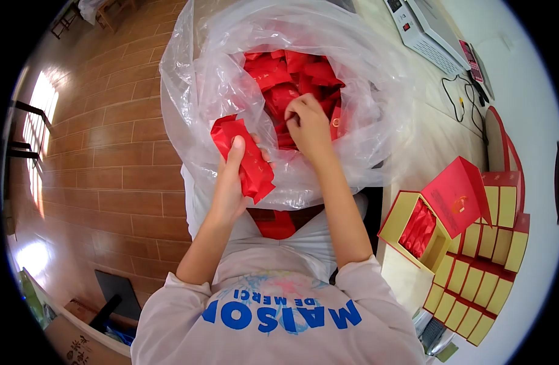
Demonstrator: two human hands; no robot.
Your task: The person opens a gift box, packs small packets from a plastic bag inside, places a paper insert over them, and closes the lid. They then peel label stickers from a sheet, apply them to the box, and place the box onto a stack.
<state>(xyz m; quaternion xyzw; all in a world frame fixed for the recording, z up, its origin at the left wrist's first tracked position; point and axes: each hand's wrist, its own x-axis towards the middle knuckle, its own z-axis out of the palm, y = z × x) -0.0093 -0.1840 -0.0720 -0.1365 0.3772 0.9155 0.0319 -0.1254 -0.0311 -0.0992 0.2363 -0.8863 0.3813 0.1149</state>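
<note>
Left hand (230,190) closed around a red packet (249,161), thumb across its face, at the near left side of a clear plastic bag (200,91). Right hand (310,125), fingers curled, at the heaped packets (291,70) inside the bag; whether it grips one cannot be told. At right, an open box (452,193) with red contents.

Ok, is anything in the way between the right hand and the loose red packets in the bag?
Nothing visible. The right hand is over the loose red packets inside the open mouth of the clear plastic bag, whose crumpled film surrounds the opening without covering the hand.
</note>
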